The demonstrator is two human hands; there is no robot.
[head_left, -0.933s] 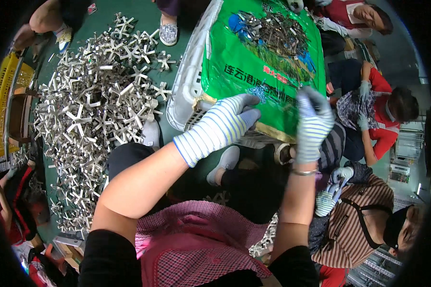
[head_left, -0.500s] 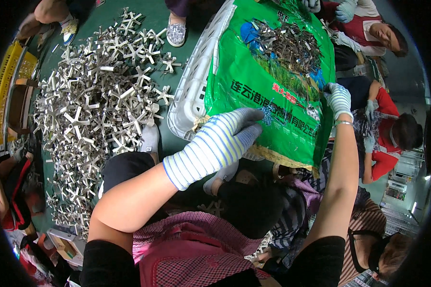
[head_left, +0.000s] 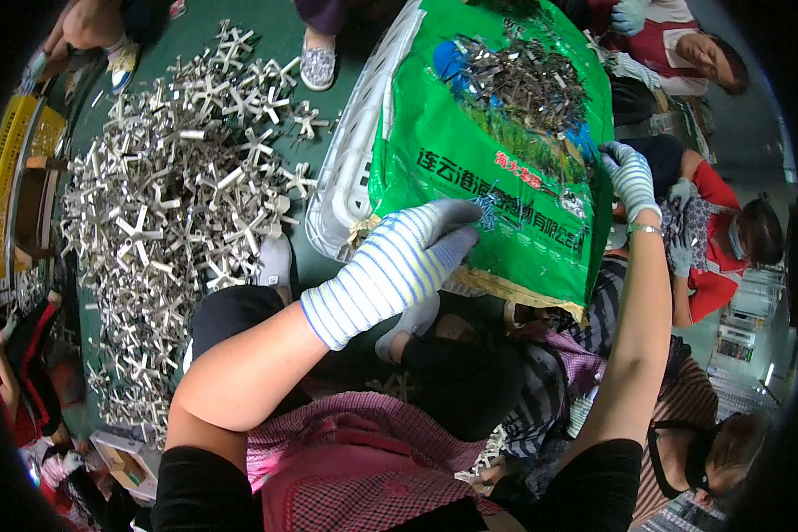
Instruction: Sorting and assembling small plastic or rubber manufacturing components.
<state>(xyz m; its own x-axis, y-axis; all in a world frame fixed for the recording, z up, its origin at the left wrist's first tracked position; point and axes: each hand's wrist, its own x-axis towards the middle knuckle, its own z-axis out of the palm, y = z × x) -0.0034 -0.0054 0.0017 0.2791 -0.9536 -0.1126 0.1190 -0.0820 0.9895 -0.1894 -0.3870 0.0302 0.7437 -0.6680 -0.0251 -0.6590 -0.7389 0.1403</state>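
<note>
A green printed plastic bag [head_left: 417, 133] lies spread over a white plastic crate [head_left: 332, 208]. A heap of thin dark metallic-looking scraps [head_left: 532, 89] rests on its upper half. My left hand [head_left: 390, 266], in a blue-striped white glove with grey fingertips, is over the bag's lower left part. Its thumb and fingers are drawn together; whatever lies between them is too small to make out. My right hand [head_left: 634, 182], gloved alike, has its fingers curled at the bag's right edge and seems to grip it.
White star-shaped plastic pieces [head_left: 168, 204] lie in a large pile on the green floor at left. A yellow crate [head_left: 4, 195] stands at the far left. Co-workers sit close by on the right, one in a red top [head_left: 714, 297]; a shoed foot [head_left: 317, 64] is near the crate.
The view has shifted slightly, so the bag and crate sit a little further left. Both hands keep nearly the same places and poses at the bag.
</note>
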